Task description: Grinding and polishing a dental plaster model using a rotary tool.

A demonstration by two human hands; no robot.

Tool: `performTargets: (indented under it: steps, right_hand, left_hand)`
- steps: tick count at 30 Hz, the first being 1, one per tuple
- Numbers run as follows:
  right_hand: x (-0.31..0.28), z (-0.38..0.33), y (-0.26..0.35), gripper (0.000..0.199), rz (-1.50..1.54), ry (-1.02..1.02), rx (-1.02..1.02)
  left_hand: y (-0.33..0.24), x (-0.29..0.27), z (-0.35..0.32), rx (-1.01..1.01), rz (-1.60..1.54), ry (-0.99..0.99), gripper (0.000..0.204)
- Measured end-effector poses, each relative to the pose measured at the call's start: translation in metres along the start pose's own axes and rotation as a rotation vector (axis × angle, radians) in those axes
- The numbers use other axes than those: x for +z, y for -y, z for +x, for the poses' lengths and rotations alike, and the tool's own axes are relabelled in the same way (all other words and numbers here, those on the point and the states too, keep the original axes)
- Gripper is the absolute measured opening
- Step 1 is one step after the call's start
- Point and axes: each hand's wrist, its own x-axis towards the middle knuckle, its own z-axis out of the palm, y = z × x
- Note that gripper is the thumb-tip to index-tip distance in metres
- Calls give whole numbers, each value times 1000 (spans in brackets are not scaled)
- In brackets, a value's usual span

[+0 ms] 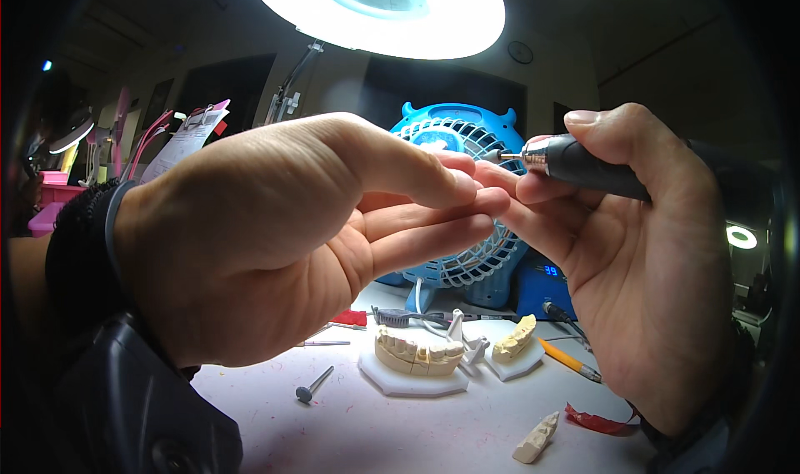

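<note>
My left hand (pixel 250 199) is raised over the table, thumb and forefinger pressed together. Whatever they pinch is hidden or too small to name. In my right hand (pixel 658 232) is a dark rotary handpiece (pixel 592 167) with a metal collar, held like a pen. Its thin grey-tipped bur (pixel 502 155) points left, close by the left fingertips, and the fingers of both hands meet there. Below them a cream dental model (pixel 417 353) stands on a white base, beside a smaller toothed cast (pixel 515 339) joined by a white hinge. One loose tooth die (pixel 536 439) lies nearer to me.
Behind my hands stands a blue fan (pixel 497 125), beneath a bright ring lamp (pixel 475 20). A blue control box (pixel 537 289) sits at its right. Around the models lie a small grey-headed mandrel (pixel 315 384), a dark brush (pixel 402 317), an orange-handled tool (pixel 567 359) and a red strip (pixel 596 421).
</note>
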Motion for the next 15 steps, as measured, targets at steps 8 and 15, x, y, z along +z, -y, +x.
performTargets:
  steps: [8, 15]
  right_hand:
    - [1, -1, 0, 24, -3, 33, 9]
    - [2, -1, 1, 25, -58, 8, 3]
  left_hand:
    - [1, 2, -2, -15, 56, -33, 69]
    - [1, 2, -4, -19, 78, -47, 71]
